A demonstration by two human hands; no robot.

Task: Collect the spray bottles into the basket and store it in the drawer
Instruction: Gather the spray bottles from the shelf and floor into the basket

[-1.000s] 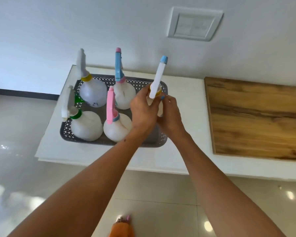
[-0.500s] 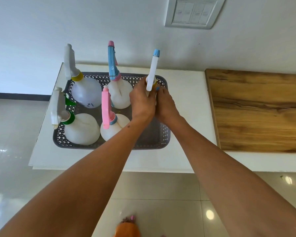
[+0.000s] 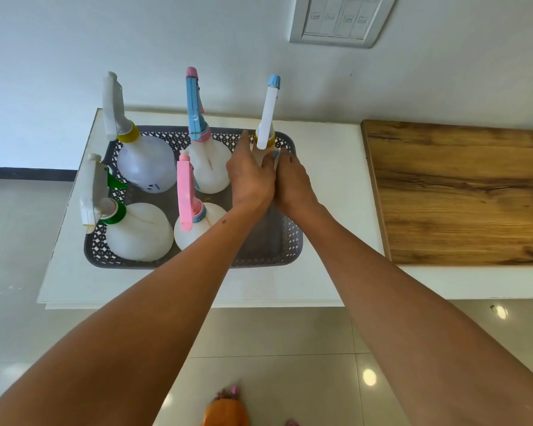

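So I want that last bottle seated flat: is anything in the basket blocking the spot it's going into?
Nothing visible does. Both hands hold the white-and-blue-headed bottle over the back right corner of the basket. The other four bottles stand to its left, and the floor in front looks bare, though the hands hide the bottle's base.

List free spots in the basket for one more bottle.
Only the front-right corner of the basket shows bare floor, bordered by the pink-trigger bottle and the basket's right wall. Behind it, left hand and right hand hold the blue-tipped bottle. The left side is crowded.
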